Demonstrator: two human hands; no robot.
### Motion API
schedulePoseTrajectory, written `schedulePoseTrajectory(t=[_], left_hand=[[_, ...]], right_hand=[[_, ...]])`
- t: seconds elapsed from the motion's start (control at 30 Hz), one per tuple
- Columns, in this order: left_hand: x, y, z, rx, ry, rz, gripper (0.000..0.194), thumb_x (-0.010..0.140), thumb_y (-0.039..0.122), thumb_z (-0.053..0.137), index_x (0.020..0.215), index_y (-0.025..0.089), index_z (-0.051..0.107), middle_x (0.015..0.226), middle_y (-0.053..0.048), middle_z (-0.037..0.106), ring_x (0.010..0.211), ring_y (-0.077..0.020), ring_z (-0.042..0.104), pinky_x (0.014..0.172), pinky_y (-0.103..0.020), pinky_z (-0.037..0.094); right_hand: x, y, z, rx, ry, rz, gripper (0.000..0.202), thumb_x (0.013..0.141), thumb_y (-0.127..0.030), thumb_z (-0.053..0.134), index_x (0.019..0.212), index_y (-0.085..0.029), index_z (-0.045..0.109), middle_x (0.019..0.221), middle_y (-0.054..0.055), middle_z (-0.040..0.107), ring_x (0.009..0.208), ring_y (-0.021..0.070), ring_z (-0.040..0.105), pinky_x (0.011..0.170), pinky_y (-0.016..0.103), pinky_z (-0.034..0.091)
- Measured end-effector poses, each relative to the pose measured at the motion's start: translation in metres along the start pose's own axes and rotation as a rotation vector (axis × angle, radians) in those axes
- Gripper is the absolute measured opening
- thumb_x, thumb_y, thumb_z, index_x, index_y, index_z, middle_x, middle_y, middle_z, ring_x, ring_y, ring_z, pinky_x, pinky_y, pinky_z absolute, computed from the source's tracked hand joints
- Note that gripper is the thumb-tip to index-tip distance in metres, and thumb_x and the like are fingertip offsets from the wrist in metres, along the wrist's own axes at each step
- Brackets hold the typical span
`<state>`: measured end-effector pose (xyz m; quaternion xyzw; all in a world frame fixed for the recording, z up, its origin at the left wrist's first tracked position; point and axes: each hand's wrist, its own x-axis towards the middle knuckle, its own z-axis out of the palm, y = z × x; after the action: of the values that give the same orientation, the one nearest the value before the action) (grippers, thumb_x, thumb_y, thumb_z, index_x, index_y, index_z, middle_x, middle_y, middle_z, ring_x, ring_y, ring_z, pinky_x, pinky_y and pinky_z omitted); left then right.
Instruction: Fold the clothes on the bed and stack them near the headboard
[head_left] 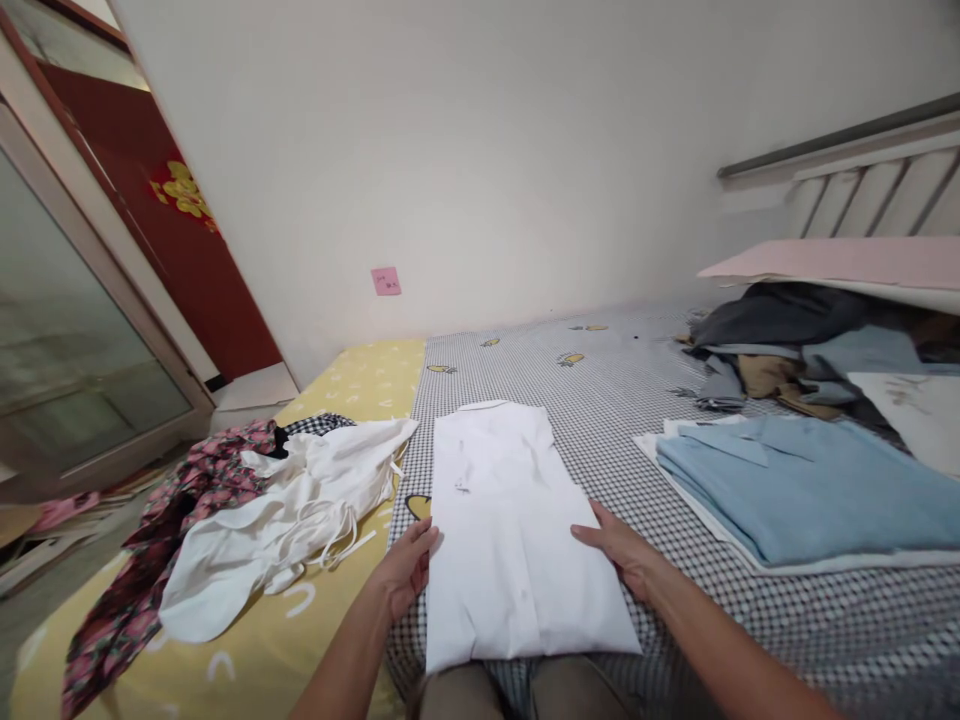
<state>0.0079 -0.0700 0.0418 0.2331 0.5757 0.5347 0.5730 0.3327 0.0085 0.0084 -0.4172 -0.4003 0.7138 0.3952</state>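
A white button-up shirt (501, 520), folded into a long rectangle, lies in front of me with its collar end away from me and its near edge by my knees. My left hand (407, 570) holds its left edge, thumb at the rim and the other fingers partly hidden beside or under the cloth. On the opposite edge, my right hand (621, 555) grips with the thumb over the top; some of its fingers are out of sight behind the fabric. Both hands sit at about the same height along the shirt.
A checked bedsheet (600, 430) with a yellow section (375, 375) covers the bed. To the left lie a crumpled white garment (300, 500) and a floral garment (217, 465). At right are a folded light-blue shirt (817, 490), piled dark clothes (795, 320) and a pink board (840, 262).
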Motion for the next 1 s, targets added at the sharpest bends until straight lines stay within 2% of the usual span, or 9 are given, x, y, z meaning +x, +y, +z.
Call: schedulePoseTrajectory(t=[0.1,0.2,0.33,0.43,0.5,0.63,0.8,0.9,1.0], left_hand=[[0.003,-0.005,0.005,0.069,0.088,0.054,0.056,0.068,0.014,0.079,0.118,0.014,0.056,0.08,-0.006,0.074,0.073,-0.0207,0.072,0.072,-0.033,0.06],[0.0,0.0,0.001,0.2,0.242,0.128,0.06,0.074,0.015,0.069,0.13,0.009,0.048,0.082,-0.009,0.072,0.071,-0.0235,0.071,0.072,-0.041,0.06],[-0.028,0.018,-0.004,0.433,0.406,0.437,0.054,0.084,0.02,0.06,0.137,0.022,0.049,0.135,-0.014,0.059,0.129,-0.0276,0.055,0.112,-0.05,0.042],[-0.047,0.021,0.014,0.904,0.381,0.85,0.038,0.095,0.026,0.048,0.13,0.027,0.06,0.151,-0.011,0.048,0.147,-0.0275,0.035,0.124,-0.055,0.017],[-0.046,0.012,0.029,1.24,0.264,0.971,0.04,0.099,0.031,0.042,0.136,0.032,0.058,0.156,-0.01,0.045,0.15,-0.0286,0.03,0.123,-0.062,0.009],[-0.015,-0.017,0.036,1.488,0.007,0.678,0.047,0.099,0.037,0.046,0.145,0.037,0.048,0.162,-0.009,0.036,0.153,-0.0325,0.024,0.119,-0.072,0.003],[0.017,-0.018,0.018,1.474,-0.049,0.565,0.046,0.096,0.044,0.05,0.142,0.039,0.052,0.16,-0.01,0.04,0.149,-0.0363,0.033,0.113,-0.077,0.02],[-0.001,-0.016,0.009,1.459,-0.016,0.547,0.047,0.096,0.039,0.05,0.142,0.031,0.053,0.16,-0.015,0.039,0.148,-0.0339,0.036,0.115,-0.069,0.028],[-0.046,-0.036,-0.005,1.475,0.03,0.693,0.049,0.096,0.033,0.051,0.145,0.03,0.049,0.163,-0.014,0.034,0.149,-0.0291,0.033,0.119,-0.06,0.027]], right_hand=[[0.008,0.0,0.005,-0.143,0.05,-0.111,0.063,0.071,-0.034,0.075,0.129,-0.02,0.055,0.112,0.01,0.075,0.099,0.0277,0.073,0.091,0.047,0.058],[0.011,-0.012,0.0,-0.427,0.264,-0.234,0.074,0.078,-0.036,0.066,0.146,-0.02,0.042,0.117,0.012,0.072,0.105,0.0282,0.069,0.097,0.051,0.054],[-0.005,-0.035,0.002,-0.905,0.603,-0.552,0.064,0.089,-0.034,0.051,0.15,-0.02,0.04,0.141,0.018,0.055,0.128,0.035,0.053,0.107,0.062,0.039],[-0.018,-0.036,0.033,-1.254,0.527,-0.799,0.049,0.099,-0.034,0.039,0.146,-0.029,0.048,0.146,0.011,0.054,0.137,0.0336,0.043,0.113,0.067,0.024],[-0.017,-0.023,0.061,-1.417,0.354,-0.737,0.048,0.102,-0.039,0.035,0.149,-0.038,0.043,0.151,0.005,0.052,0.144,0.0346,0.035,0.115,0.071,0.012],[0.007,0.014,0.09,-1.582,0.101,-0.462,0.047,0.102,-0.048,0.035,0.148,-0.044,0.044,0.162,0.0,0.037,0.151,0.0374,0.02,0.113,0.076,0.005],[0.024,0.012,0.073,-1.474,-0.033,-0.391,0.051,0.099,-0.053,0.039,0.149,-0.043,0.043,0.164,-0.001,0.032,0.153,0.0313,0.018,0.119,0.068,0.006],[-0.003,0.005,0.055,-1.434,0.035,-0.455,0.057,0.101,-0.042,0.033,0.156,-0.032,0.031,0.165,0.005,0.03,0.152,0.025,0.024,0.121,0.059,0.015],[-0.053,0.022,0.029,-1.433,0.116,-0.737,0.057,0.099,-0.036,0.041,0.155,-0.03,0.035,0.162,0.008,0.036,0.151,0.0259,0.028,0.122,0.058,0.014]])
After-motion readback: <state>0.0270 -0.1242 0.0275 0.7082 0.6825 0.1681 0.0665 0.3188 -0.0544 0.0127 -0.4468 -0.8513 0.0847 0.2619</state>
